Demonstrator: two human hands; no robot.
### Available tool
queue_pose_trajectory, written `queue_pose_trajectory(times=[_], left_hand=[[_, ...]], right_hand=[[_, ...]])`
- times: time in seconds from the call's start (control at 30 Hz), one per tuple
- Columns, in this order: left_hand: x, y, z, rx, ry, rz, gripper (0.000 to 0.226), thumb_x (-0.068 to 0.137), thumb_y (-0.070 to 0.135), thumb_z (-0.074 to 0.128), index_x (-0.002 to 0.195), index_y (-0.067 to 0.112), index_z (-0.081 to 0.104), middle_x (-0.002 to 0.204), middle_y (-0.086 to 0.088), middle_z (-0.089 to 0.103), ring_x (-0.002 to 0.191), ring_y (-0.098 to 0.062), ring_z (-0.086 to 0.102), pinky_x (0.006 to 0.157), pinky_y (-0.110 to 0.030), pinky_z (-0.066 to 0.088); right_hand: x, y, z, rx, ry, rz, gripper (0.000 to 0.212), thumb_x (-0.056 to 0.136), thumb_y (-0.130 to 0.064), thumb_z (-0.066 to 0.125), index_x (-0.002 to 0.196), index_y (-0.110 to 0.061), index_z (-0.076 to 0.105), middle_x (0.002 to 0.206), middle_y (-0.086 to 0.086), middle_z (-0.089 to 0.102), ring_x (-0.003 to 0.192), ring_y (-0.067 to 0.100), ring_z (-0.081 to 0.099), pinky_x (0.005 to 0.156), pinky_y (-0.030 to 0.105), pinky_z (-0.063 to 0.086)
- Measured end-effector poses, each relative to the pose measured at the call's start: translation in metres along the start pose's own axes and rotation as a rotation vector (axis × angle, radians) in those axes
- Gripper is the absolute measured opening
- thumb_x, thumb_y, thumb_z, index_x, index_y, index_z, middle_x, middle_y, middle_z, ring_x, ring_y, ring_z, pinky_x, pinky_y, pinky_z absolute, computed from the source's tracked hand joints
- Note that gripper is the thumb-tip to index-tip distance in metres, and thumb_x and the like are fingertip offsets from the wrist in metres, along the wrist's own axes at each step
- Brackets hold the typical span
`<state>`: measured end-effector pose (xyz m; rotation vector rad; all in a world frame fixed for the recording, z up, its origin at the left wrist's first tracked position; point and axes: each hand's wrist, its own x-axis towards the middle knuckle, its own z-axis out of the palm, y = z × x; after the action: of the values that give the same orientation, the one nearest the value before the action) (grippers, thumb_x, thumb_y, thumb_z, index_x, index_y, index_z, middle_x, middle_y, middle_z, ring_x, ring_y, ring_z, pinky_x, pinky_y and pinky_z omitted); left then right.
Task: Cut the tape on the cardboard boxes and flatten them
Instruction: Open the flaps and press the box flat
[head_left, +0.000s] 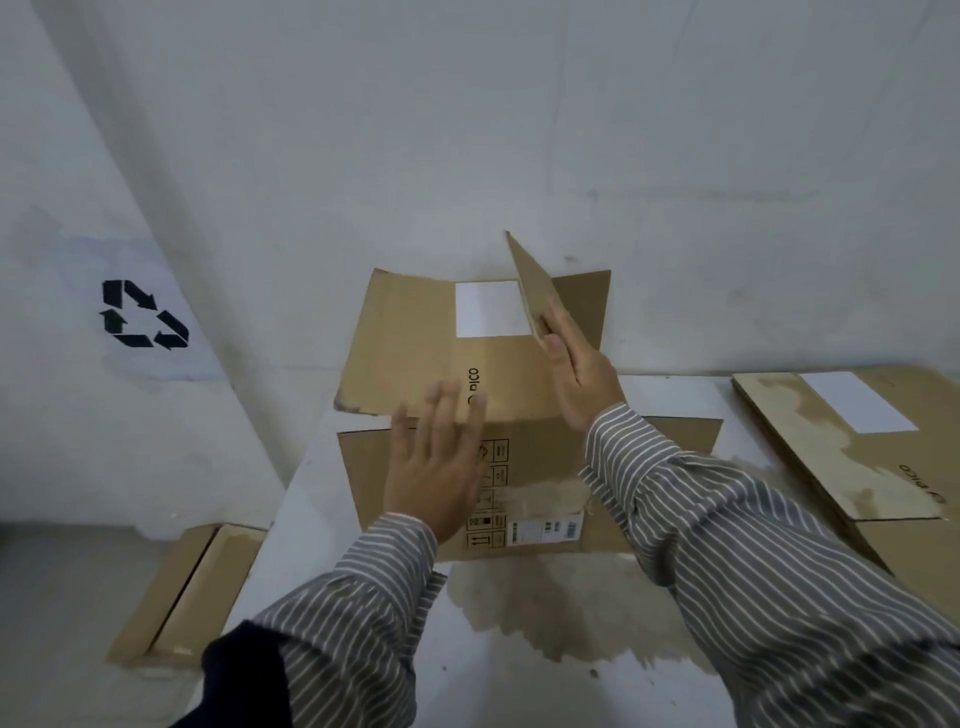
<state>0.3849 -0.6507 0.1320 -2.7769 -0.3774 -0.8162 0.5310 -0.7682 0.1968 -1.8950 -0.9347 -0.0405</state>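
1. Cardboard box (524, 499) with its flaps open is sitting on the white tabletop (519, 675), reaching to its far edge by the wall.
2. Your left hand (436, 467) is hovering flat with straight, spread fingers over the box's near panel, holding nothing; whether it is touching is unclear.
3. Your right hand (584, 379) is gripping the raised right flap (540, 291), which is standing up tilted.
4. The wide far flap (415, 358), with a white label (488, 309), is lying open toward the wall.
5. A flattened box (857, 452) is lying at the tabletop's right edge.
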Motion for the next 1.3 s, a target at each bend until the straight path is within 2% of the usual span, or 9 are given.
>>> queue_pose_trajectory(times=[0.13, 0.23, 0.33, 0.43, 0.57, 0.9, 1.03, 1.17, 1.3], left_hand=[[0.03, 0.01, 0.005, 0.031, -0.272, 0.102, 0.082, 0.084, 0.048, 0.054, 0.147, 0.005, 0.022, 0.148, -0.018, 0.037, 0.136, -0.032, 0.037, 0.113, -0.05, 0.019], [0.046, 0.01, 0.012, 0.045, -0.361, 0.116, 0.078, 0.097, 0.051, 0.033, 0.151, 0.009, -0.005, 0.159, -0.014, 0.003, 0.147, -0.028, 0.005, 0.116, -0.047, -0.002], [0.06, 0.007, 0.017, 0.021, -0.396, 0.071, 0.07, 0.1, 0.048, 0.02, 0.151, 0.011, -0.01, 0.16, -0.01, -0.004, 0.147, -0.025, -0.002, 0.117, -0.045, -0.006], [0.067, 0.004, 0.026, -0.034, -0.422, 0.059, 0.066, 0.1, 0.046, 0.015, 0.152, 0.011, -0.006, 0.16, -0.009, -0.001, 0.147, -0.025, 0.001, 0.117, -0.043, -0.003], [0.072, -0.007, 0.036, -0.082, -0.42, 0.03, 0.084, 0.081, 0.049, -0.017, 0.152, 0.011, 0.006, 0.159, -0.008, 0.011, 0.146, -0.026, 0.015, 0.116, -0.04, 0.014], [0.071, -0.016, 0.063, -0.128, -0.284, 0.041, 0.056, 0.094, 0.035, 0.027, 0.125, 0.002, 0.06, 0.127, -0.016, 0.061, 0.113, -0.033, 0.061, 0.089, -0.047, 0.05], [0.053, -0.017, 0.088, -0.133, -0.471, 0.046, 0.066, 0.099, 0.038, 0.007, 0.136, 0.001, 0.049, 0.142, -0.017, 0.047, 0.127, -0.033, 0.05, 0.098, -0.049, 0.044], [0.004, -0.015, 0.133, -0.101, -0.905, 0.038, 0.084, 0.075, 0.048, -0.024, 0.15, 0.013, -0.012, 0.159, -0.008, -0.014, 0.147, -0.026, -0.006, 0.117, -0.041, 0.004], [-0.016, -0.013, 0.162, -0.166, -0.972, 0.006, 0.07, 0.096, 0.051, -0.002, 0.152, 0.009, -0.003, 0.159, -0.011, -0.008, 0.147, -0.033, 0.0, 0.117, -0.044, 0.01]], right_hand=[[0.005, 0.006, -0.006, 0.022, 0.017, 0.058, 0.048, 0.104, -0.024, 0.028, 0.15, -0.025, 0.018, 0.145, 0.001, 0.043, 0.13, 0.015, 0.044, 0.106, 0.02, 0.03], [0.002, 0.007, -0.008, -0.113, 0.26, -0.05, 0.048, 0.102, -0.025, 0.028, 0.148, -0.011, 0.025, 0.153, 0.008, 0.03, 0.141, 0.019, 0.026, 0.115, 0.029, 0.021], [-0.001, 0.008, 0.003, -0.373, 0.385, -0.4, 0.048, 0.1, -0.026, 0.03, 0.141, -0.003, 0.034, 0.149, 0.018, 0.033, 0.14, 0.025, 0.024, 0.115, 0.043, 0.022], [0.004, 0.017, 0.023, -0.627, 0.132, -0.501, 0.046, 0.096, -0.021, 0.03, 0.134, -0.001, 0.046, 0.143, 0.02, 0.042, 0.136, 0.03, 0.034, 0.11, 0.046, 0.031], [0.014, 0.034, 0.036, -0.887, -0.295, -0.097, 0.079, 0.084, -0.043, -0.012, 0.149, -0.013, 0.022, 0.157, 0.005, 0.018, 0.145, 0.018, 0.014, 0.115, 0.044, 0.012], [0.014, 0.043, 0.06, -0.875, -0.255, -0.01, 0.081, 0.082, -0.044, -0.012, 0.147, -0.017, 0.028, 0.155, -0.001, 0.027, 0.142, 0.016, 0.022, 0.113, 0.041, 0.014], [0.008, 0.069, 0.077, -0.8, -0.39, 0.064, 0.059, 0.098, -0.04, 0.005, 0.15, -0.016, 0.018, 0.158, -0.001, 0.015, 0.145, 0.016, 0.013, 0.115, 0.039, 0.012], [-0.013, 0.123, 0.105, -0.732, -0.674, 0.304, 0.054, 0.103, -0.034, 0.02, 0.152, -0.018, 0.004, 0.159, -0.003, -0.001, 0.146, 0.016, 0.0, 0.116, 0.044, 0.008], [-0.027, 0.154, 0.122, -0.725, -0.833, 0.404, 0.057, 0.102, -0.037, 0.02, 0.151, -0.02, -0.002, 0.159, -0.004, -0.009, 0.146, 0.019, -0.009, 0.114, 0.055, 0.001]])
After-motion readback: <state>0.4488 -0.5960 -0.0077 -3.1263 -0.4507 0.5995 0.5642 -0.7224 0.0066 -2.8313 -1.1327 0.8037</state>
